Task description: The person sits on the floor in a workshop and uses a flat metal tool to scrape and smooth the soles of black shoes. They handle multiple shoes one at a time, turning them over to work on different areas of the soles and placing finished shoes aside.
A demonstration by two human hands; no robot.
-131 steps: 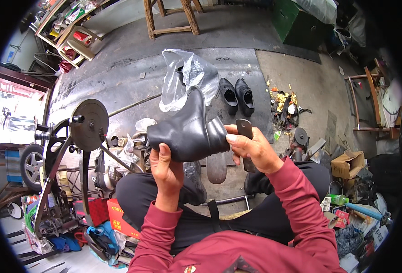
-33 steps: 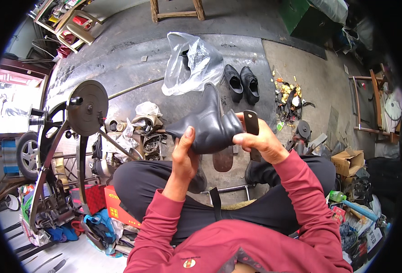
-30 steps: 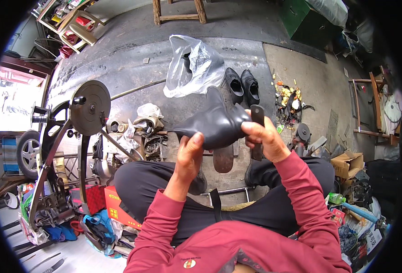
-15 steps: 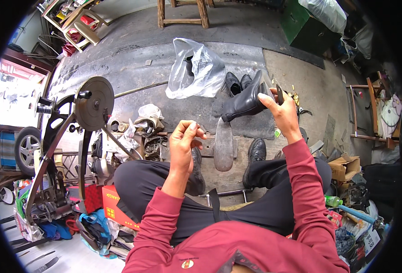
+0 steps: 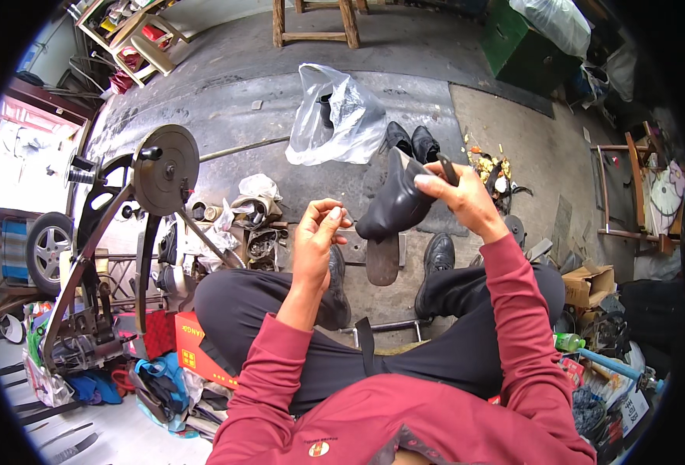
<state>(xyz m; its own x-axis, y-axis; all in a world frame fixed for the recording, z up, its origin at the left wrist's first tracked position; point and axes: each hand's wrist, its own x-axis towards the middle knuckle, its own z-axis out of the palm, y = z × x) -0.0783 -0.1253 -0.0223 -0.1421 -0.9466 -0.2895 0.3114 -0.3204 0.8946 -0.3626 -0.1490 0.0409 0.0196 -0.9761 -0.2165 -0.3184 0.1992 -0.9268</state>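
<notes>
My right hand (image 5: 470,200) grips a black leather boot (image 5: 401,200) by its upper end, thumb on top. A slim dark tool (image 5: 448,170) sticks up between the same fingers; its kind is unclear. The boot tilts down toward me, its lower end over a grey sole-shaped metal plate (image 5: 382,266) between my feet; contact cannot be made out. To the left of the boot, my left hand (image 5: 315,239) is raised with curled fingers, thumb and fingertips close together. Whatever it may pinch is too small to see.
A hand-cranked machine with a wheel (image 5: 166,170) stands at left. Ahead lie a clear plastic bag (image 5: 342,124) with a dark item inside and a pair of black shoes (image 5: 424,144). Scraps (image 5: 488,167) litter the floor at right, beyond a cardboard box (image 5: 590,285).
The boot has swung down and toward me, now covering the upper part of the metal plate. My right hand has shifted slightly left and lower. My left hand has barely moved.
</notes>
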